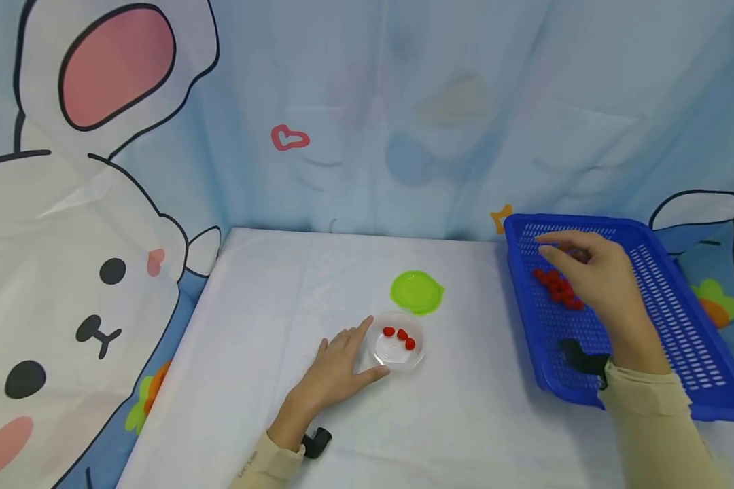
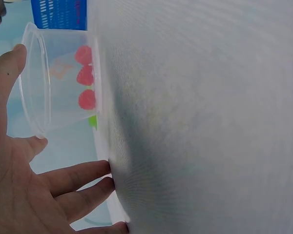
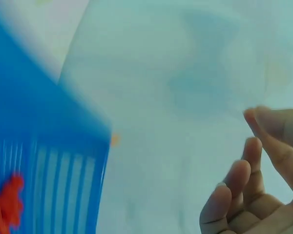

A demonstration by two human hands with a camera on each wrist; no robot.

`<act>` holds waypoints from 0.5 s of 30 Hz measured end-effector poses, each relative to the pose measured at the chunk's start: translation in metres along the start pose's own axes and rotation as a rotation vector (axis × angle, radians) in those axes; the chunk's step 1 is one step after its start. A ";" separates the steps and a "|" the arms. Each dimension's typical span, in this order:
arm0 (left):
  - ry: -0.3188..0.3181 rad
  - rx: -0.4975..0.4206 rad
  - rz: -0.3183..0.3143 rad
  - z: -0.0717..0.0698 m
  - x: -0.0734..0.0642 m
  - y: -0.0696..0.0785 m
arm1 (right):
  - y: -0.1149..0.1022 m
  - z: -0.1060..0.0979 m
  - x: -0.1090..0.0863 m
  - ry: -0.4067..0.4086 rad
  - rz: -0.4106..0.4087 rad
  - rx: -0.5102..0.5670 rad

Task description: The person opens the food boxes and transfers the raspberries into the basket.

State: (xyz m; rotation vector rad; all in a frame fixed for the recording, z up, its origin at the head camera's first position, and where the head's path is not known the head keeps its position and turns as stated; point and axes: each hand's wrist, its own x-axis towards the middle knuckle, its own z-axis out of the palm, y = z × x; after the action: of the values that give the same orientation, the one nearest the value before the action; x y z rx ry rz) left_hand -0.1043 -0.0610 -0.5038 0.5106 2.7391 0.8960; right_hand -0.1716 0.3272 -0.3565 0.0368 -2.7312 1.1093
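Observation:
A clear plastic cup [image 1: 397, 354] stands on the white table with three small red raspberries [image 2: 85, 75] at its bottom. My left hand [image 1: 338, 370] reaches the cup's near-left side, thumb and index fingertip at the rim and spread apart. Its other fingers extend down to the tablecloth in the left wrist view. Above the blue basket [image 1: 593, 387] is my right hand [image 1: 596, 272], thumb and index tips close together with nothing visible between them. More red raspberries [image 1: 559, 291] lie in a cluster in the basket, below that hand.
A bright green lid [image 1: 416, 292] lies flat just behind the cup. The basket has raised slotted sides and takes up the table's right end. Behind the table hangs a light blue printed curtain [image 1: 355, 183].

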 end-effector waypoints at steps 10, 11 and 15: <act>0.001 -0.004 -0.004 0.000 0.000 0.001 | -0.028 0.077 -0.026 -0.032 -0.243 0.119; 0.001 -0.004 -0.004 0.000 0.000 0.000 | -0.027 0.084 -0.027 -0.042 -0.255 0.129; -0.006 0.002 -0.010 0.000 -0.001 0.000 | -0.026 0.110 -0.031 -0.077 -0.258 0.144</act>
State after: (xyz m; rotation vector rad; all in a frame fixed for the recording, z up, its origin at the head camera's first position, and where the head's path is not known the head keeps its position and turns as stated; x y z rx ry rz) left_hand -0.1033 -0.0613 -0.5039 0.4986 2.7354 0.8876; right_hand -0.1578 0.2302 -0.4215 0.4476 -2.6102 1.2465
